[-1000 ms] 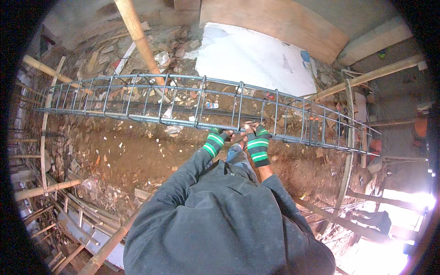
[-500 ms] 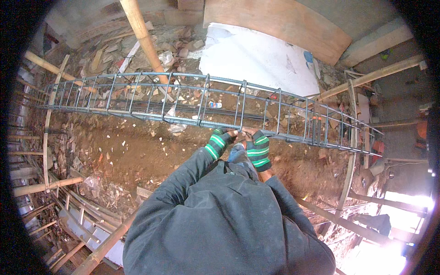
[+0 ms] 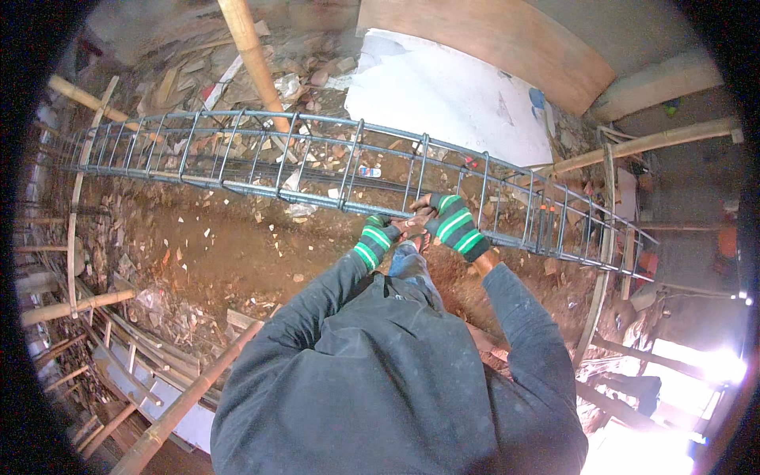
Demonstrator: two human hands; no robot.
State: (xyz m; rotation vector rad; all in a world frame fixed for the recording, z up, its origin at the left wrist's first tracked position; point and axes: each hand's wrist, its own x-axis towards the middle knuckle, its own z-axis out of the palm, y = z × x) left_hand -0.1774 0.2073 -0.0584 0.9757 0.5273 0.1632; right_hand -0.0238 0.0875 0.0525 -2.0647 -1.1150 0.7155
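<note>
A long steel rebar cage (image 3: 275, 191) of lengthwise bars and square stirrups spans the view in front of me. Both my hands meet at its near lower bar, by the foot of a stirrup (image 3: 423, 162) near the middle. My left hand (image 3: 385, 234), in a dark fingerless glove with green and white stripes, is closed just under that bar. Wearing a matching glove, my right hand (image 3: 450, 223) reaches over the bar, fingers bent and pressed together at the same joint. Whatever is pinched between the fingers is too small and hidden to make out.
Wooden uprights (image 3: 608, 206) and bamboo poles (image 3: 257, 63) stand around the cage. Beyond it, a white sheet (image 3: 451, 95) and a plywood board (image 3: 507, 39) lie among rubble. Brown soil (image 3: 198, 245) runs beneath. Strong light enters at the lower right.
My right hand has risen and turned over the near bar, its elbow swinging outward. My left hand stays almost in place at the joint. The view has shifted slightly.
</note>
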